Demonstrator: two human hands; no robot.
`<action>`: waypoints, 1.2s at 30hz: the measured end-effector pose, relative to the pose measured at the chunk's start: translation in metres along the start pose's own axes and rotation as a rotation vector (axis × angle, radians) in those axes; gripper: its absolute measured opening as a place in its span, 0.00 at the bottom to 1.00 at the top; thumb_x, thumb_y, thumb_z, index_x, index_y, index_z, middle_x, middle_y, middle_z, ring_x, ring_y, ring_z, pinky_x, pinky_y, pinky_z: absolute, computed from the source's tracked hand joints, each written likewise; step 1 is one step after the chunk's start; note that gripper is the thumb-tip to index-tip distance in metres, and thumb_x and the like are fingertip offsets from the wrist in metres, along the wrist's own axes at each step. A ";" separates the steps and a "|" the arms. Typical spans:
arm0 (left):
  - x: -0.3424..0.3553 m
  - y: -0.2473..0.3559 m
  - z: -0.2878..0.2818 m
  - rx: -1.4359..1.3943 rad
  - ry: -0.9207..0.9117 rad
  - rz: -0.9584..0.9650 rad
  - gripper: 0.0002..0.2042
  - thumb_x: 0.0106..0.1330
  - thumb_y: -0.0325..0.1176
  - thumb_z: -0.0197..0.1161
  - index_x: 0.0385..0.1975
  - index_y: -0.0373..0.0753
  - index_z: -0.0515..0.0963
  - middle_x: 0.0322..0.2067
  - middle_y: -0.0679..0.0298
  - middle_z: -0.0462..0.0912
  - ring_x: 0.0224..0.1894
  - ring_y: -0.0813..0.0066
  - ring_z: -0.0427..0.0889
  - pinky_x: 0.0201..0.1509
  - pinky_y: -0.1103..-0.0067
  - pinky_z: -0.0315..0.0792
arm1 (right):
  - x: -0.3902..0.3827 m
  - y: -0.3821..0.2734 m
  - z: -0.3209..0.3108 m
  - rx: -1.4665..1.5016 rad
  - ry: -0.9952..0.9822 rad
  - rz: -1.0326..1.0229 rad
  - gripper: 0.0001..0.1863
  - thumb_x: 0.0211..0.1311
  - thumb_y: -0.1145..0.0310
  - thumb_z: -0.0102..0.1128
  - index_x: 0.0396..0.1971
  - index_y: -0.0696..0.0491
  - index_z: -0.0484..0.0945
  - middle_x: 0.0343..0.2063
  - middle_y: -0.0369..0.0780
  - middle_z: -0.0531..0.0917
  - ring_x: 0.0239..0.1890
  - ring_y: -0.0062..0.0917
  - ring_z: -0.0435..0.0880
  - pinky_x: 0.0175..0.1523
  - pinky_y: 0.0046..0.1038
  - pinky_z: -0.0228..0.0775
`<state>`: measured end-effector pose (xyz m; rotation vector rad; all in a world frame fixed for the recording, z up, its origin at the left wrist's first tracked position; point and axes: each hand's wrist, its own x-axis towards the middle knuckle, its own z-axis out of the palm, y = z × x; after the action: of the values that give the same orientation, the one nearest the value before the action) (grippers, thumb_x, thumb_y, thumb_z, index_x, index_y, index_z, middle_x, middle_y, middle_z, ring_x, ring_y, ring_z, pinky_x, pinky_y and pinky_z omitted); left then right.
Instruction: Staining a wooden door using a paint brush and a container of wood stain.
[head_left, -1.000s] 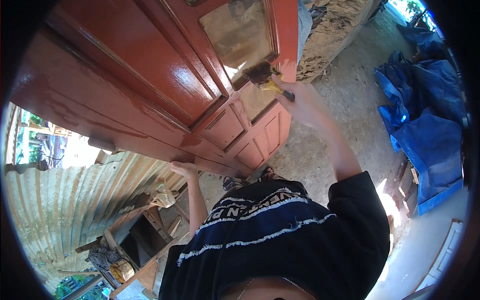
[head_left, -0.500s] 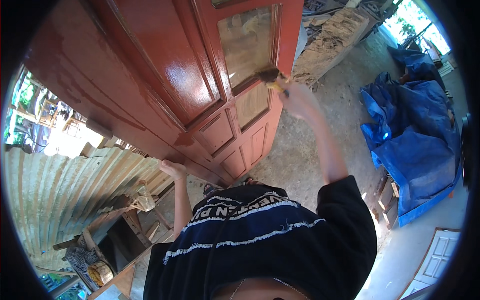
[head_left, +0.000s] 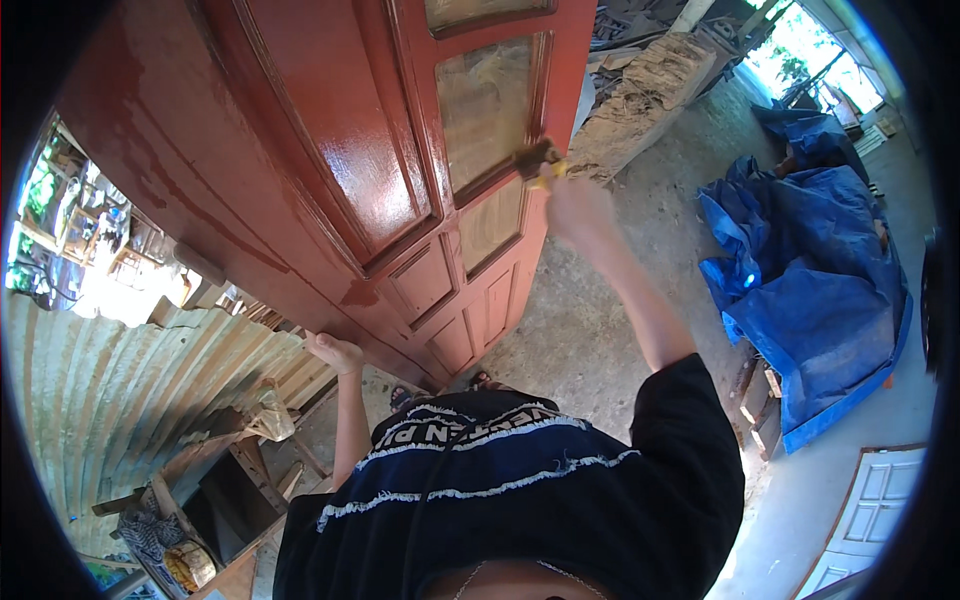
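Right hand (head_left: 580, 212): fingers closed around the handle of a paintbrush (head_left: 538, 160) with dark bristles and a yellow section at the grip. The hand is slightly blurred, so the position of each finger cannot be read. The bristles point to the left, over the right-hand part of the door (head_left: 350, 130), near the bar between the upper glass pane (head_left: 490, 110) and the lower glass pane (head_left: 492, 230). Bristle contact with the surface cannot be confirmed from this angle.

Right arm: forearm extended forward and inward from the short black sleeve (head_left: 680, 420), elbow bent, hand well above the feet.

Left hand (head_left: 335, 352): placed at the door's left edge, touching it, with the fingers directed away from the body. Whether they close around the edge cannot be told (the far side is hidden). Left arm: forearm reaching forward from beside the torso, lower in the view than the right hand.

The two hands are well apart, at opposite sides of the door. The door occupies the upper left and centre of the view, in front of the person; it is red-brown, with a glossy recessed panel (head_left: 375, 170) and duller, paler areas lower down.
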<state>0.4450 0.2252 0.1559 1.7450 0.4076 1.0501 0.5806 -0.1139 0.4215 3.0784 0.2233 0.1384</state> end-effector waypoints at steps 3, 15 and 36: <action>0.002 0.020 0.002 -0.009 0.024 0.007 0.45 0.66 0.69 0.28 0.48 0.24 0.70 0.39 0.50 0.78 0.39 0.62 0.77 0.43 0.73 0.69 | -0.023 -0.026 -0.011 -0.006 -0.035 -0.192 0.26 0.56 0.73 0.48 0.58 0.50 0.71 0.19 0.46 0.80 0.26 0.39 0.84 0.30 0.41 0.74; 0.015 0.061 0.009 -0.039 0.083 0.084 0.42 0.66 0.68 0.30 0.41 0.26 0.73 0.33 0.53 0.78 0.36 0.64 0.77 0.40 0.73 0.68 | 0.015 0.014 -0.027 -0.450 0.121 -0.512 0.21 0.53 0.71 0.57 0.49 0.45 0.77 0.16 0.37 0.78 0.20 0.26 0.81 0.21 0.30 0.69; 0.025 0.069 0.005 -0.107 0.001 0.058 0.41 0.63 0.71 0.37 0.30 0.28 0.72 0.24 0.60 0.70 0.28 0.70 0.69 0.31 0.74 0.64 | -0.012 0.015 0.021 -0.331 0.209 -0.410 0.32 0.53 0.75 0.52 0.61 0.39 0.68 0.16 0.40 0.78 0.18 0.33 0.80 0.22 0.35 0.72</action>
<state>0.4493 0.2099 0.2273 1.6695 0.2972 1.0947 0.5725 -0.1317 0.4002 2.6232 0.7483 0.4282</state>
